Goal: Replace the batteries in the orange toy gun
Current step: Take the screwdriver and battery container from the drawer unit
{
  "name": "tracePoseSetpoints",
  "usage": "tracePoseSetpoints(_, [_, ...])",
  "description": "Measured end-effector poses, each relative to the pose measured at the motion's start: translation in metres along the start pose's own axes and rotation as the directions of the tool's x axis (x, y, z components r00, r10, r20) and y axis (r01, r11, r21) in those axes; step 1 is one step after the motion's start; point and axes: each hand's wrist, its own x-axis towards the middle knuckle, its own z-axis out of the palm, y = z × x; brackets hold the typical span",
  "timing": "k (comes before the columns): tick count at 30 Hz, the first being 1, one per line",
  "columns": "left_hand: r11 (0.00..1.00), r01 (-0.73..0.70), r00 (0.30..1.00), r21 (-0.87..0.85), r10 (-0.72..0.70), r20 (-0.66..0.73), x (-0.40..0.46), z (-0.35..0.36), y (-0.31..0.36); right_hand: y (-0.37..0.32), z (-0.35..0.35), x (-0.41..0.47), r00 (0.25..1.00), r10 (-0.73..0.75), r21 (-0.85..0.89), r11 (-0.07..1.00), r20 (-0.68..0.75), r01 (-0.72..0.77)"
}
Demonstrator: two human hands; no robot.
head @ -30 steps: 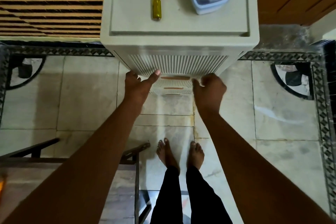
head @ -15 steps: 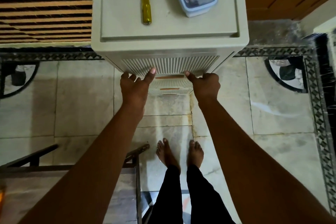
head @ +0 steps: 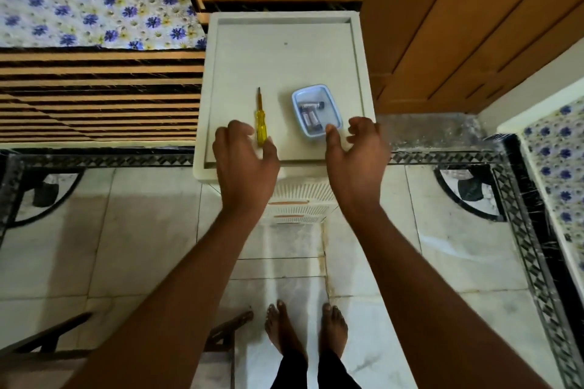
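A yellow-handled screwdriver (head: 261, 122) lies on the top of a cream plastic drawer cabinet (head: 284, 66). To its right sits a small light-blue tub (head: 328, 95) with several batteries (head: 310, 114) inside. My left hand (head: 245, 161) hovers over the cabinet's front edge, fingers loosely curled and holding nothing, its thumb close to the screwdriver's handle end. My right hand (head: 357, 158) hovers beside it, fingers relaxed, its thumb near the tub's front corner. No orange toy gun shows.
The cabinet's ribbed drawer fronts (head: 300, 199) show below my hands. A slatted wooden bed frame (head: 94, 98) with a floral sheet (head: 94, 19) stands on the left, a wooden door (head: 458, 25) on the right. My bare feet (head: 303, 331) stand on the tiled floor.
Both hands left the cabinet's ribbed drawer front and rose above its top. The view tilted up, showing the whole cabinet top.
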Motion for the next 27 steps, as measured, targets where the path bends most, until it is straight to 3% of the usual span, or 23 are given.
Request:
tracePoseSetpoints(4, [0.963, 0.084, 0.989, 0.257, -0.113, 0.099, 0.036, 0.021, 0.004, -0.002, 0.026, 0.031, 0.987, 0.102, -0.203, 0.976, 0.125, -0.075])
tracePoseSetpoints(7, [0.945, 0.101, 0.982, 0.311, -0.145, 0.120, 0.047, 0.025, 0.009, -0.005, 0.031, 0.040, 0.983, 0.123, -0.227, 0.970, 0.139, -0.089])
tracePoseSetpoints(14, [0.975, 0.219, 0.948, 0.038, -0.222, 0.227, 0.023, -0.017, 0.000, -0.018, 0.004, 0.020, 0.934, 0.223, -0.142, 0.972, 0.279, -0.190])
tracePoseSetpoints(18, [0.948, 0.293, 0.935, -0.122, -0.257, 0.244, -0.034, -0.083, 0.013, -0.032, -0.034, -0.032, 0.914, 0.252, 0.088, 0.952, 0.318, -0.293])
tracePoseSetpoints(27, [0.857, 0.395, 0.919, -0.330, -0.363, 0.156, -0.203, -0.233, 0.042, -0.079, -0.166, -0.192, 0.910, 0.086, 0.414, 0.870, 0.406, -0.268])
